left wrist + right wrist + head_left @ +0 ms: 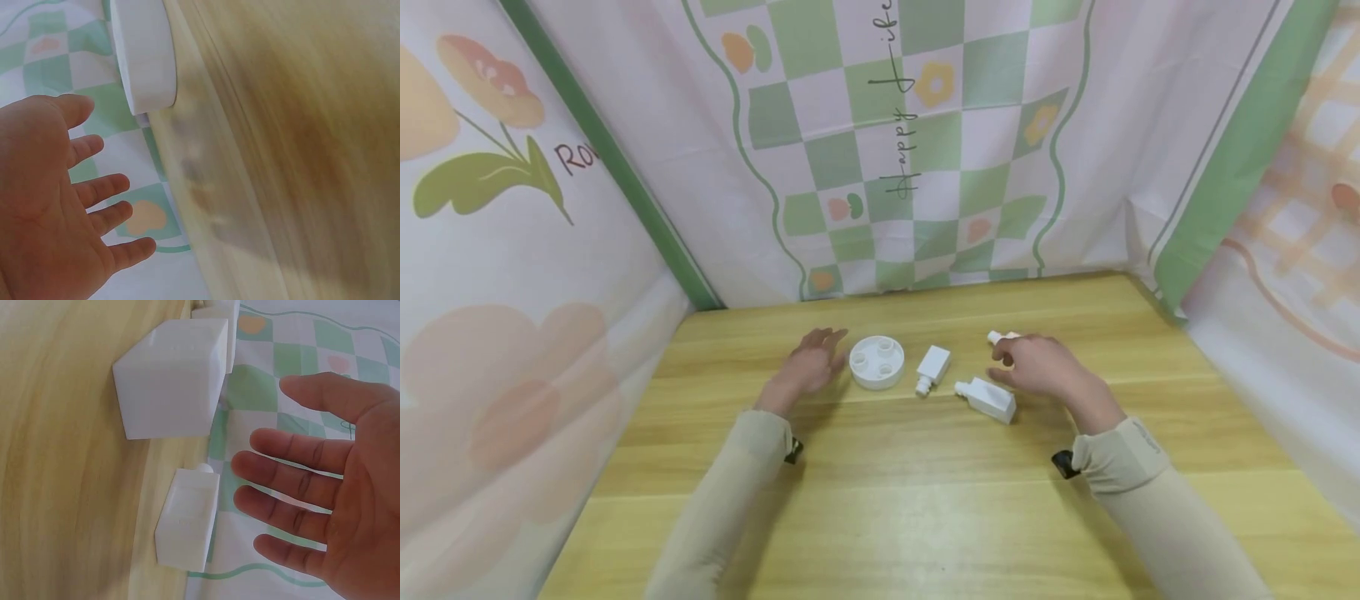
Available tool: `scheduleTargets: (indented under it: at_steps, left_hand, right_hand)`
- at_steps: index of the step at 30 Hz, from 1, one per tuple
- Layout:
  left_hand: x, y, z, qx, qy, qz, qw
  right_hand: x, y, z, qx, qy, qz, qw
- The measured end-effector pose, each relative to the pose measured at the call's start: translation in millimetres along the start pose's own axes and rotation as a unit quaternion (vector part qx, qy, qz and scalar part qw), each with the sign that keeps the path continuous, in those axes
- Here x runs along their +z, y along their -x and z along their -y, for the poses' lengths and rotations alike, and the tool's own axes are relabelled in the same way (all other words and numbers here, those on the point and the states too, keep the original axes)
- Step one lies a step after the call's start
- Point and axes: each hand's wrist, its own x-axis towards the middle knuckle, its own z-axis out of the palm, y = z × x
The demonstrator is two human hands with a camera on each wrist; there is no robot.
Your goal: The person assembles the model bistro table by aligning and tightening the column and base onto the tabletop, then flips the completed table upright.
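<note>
A round white holder (877, 384) with three ringed openings in its top sits on the wooden table. Just left of it is my left hand (807, 367), fingers spread and nothing held; the left wrist view shows the palm (44, 206) beside the holder's side wall (150, 56). Three white square bottles with narrow ridged necks lie on their sides: one (934, 365) right of the holder, another (991, 401) nearer me, a third (995, 337) farther back, mostly hidden behind my right hand (1045, 365). That hand hovers over the bottles with loosely bent fingers, gripping nothing.
The wooden table (895, 517) ends at a hanging cloth (925, 150) with green and white checks at the back. Printed cloth walls (512, 350) close in the left and right sides.
</note>
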Motion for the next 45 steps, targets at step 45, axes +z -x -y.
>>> scheduleTargets:
  at_steps: [45]
  left_hand:
    - [18.4, -5.6, -7.8, 0.013, -0.019, 0.024, 0.9995]
  right_hand:
    - [14.5, 9.2, 4.4, 0.011, -0.003, 0.105, 0.9944]
